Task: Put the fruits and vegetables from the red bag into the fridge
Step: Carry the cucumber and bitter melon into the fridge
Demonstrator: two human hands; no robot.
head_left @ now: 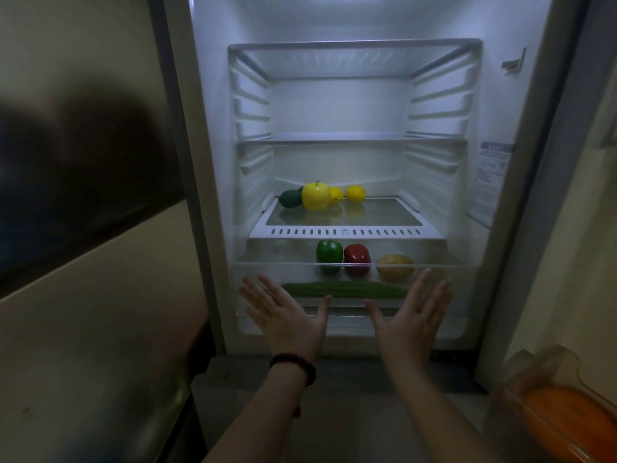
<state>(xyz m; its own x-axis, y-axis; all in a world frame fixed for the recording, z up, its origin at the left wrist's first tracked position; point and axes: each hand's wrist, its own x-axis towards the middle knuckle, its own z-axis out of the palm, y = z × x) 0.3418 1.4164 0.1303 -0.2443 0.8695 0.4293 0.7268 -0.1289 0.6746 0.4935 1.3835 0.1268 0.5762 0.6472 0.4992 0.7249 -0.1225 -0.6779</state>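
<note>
White plastic lines the open fridge point(213, 95) in front of you, lit from above, with two bare upper shelves. On its right inner wall sits a label point(490, 172); the print is too small and blurred to read. Below, the glass shelf point(344, 232) carries a yellow apple point(315, 196), with a dark green avocado point(289, 198) just beside it on the left and two lemons point(355, 192) on the right, the nearer one touching the apple.

Under that shelf, the clear drawer point(450, 272) holds a long cucumber point(345, 290) lying across the front. Behind it stand a green pepper point(329, 254) and a red pepper point(357, 257) side by side, then a brownish potato point(395, 266) to their right.

Your left hand point(287, 315) and right hand point(412, 317) are both spread flat with straight fingers at the drawer's front, gripping nothing; whether they touch it is unclear. A dark beaded bracelet point(293, 362) circles your left wrist.

At lower right, a door bin point(547, 369) holds something orange.
</note>
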